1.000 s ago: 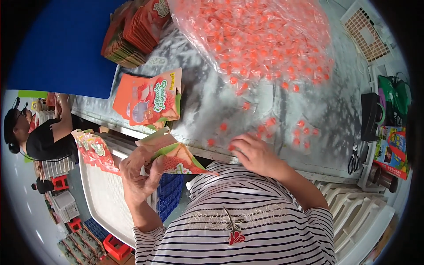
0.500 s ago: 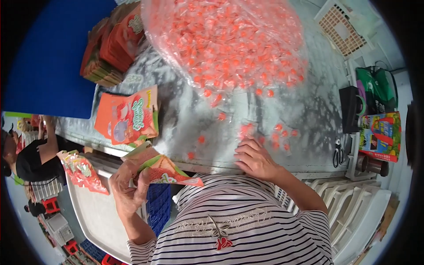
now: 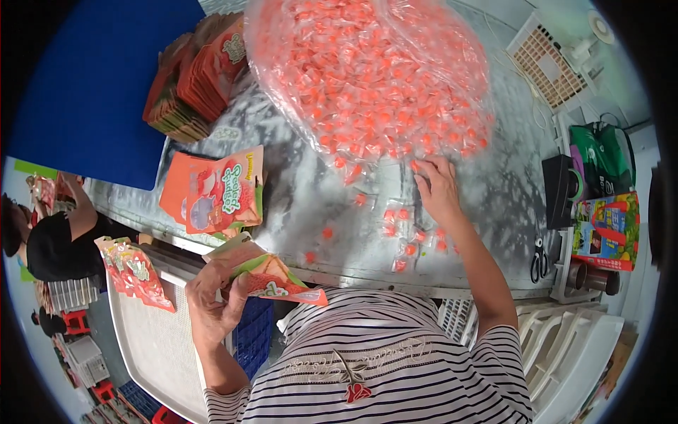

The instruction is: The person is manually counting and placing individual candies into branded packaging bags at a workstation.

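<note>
My left hand (image 3: 215,304) is closed on a printed candy pouch (image 3: 272,275), red-orange and green, held tilted at the table's front edge. My right hand (image 3: 438,187) reaches across the table, fingers stretched and thumb apart, its fingertips at a small wrapped red candy (image 3: 414,165). Just beyond lies a large clear plastic bag (image 3: 381,78) full of such candies. Several loose wrapped candies (image 3: 395,219) lie scattered between the bag and my body. To the left, a few flat pouches (image 3: 226,191) rest on the table in an overlapping stack.
A larger pile of pouches (image 3: 201,78) stands beside a blue board (image 3: 85,92). A filled pouch (image 3: 134,272) lies on a white tray (image 3: 152,332) at left. Scissors (image 3: 539,261), a black box (image 3: 558,191) and a white basket (image 3: 547,63) are at right. A co-worker (image 3: 63,233) sits far left.
My right hand has moved forward from the loose candies near the table edge to those by the big bag. More grouped candies show where it was. My left hand still holds the pouch.
</note>
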`<action>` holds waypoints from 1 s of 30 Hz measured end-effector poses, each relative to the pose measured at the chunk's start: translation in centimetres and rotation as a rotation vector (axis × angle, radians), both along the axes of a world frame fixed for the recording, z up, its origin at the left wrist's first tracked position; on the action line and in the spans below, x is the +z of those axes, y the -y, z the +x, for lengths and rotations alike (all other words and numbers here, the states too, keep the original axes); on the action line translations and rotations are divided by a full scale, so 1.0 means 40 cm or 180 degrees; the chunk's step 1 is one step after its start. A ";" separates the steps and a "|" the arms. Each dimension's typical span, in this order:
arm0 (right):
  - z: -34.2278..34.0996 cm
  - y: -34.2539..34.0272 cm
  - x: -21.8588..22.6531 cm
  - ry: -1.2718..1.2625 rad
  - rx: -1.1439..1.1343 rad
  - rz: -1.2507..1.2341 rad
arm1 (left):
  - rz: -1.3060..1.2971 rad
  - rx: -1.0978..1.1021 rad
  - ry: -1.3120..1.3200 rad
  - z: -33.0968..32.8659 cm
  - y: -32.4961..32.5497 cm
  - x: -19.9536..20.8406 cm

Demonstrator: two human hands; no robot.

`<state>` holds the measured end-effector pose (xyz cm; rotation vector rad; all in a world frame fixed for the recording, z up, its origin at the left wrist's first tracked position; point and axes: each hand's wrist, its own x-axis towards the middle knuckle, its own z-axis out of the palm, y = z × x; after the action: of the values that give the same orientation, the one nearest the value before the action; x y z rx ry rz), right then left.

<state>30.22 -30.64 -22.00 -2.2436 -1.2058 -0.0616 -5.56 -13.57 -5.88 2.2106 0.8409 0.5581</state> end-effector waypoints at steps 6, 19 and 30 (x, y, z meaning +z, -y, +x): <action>0.000 -0.009 -0.015 -0.0049 0.0170 0.0103 | 0.0002 -0.0080 -0.0013 0.000 -0.006 -0.015; -0.168 0.009 0.042 -0.0075 0.1137 0.0005 | -0.0030 -0.0046 0.0052 0.007 -0.007 -0.026; -0.060 0.005 0.058 -0.0349 0.0828 0.0128 | -0.0026 -0.0111 -0.0040 0.020 -0.006 -0.030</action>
<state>27.83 -30.86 -19.68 -2.0107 -1.4114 0.1357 -4.76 -13.33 -7.07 2.2193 0.8082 0.5239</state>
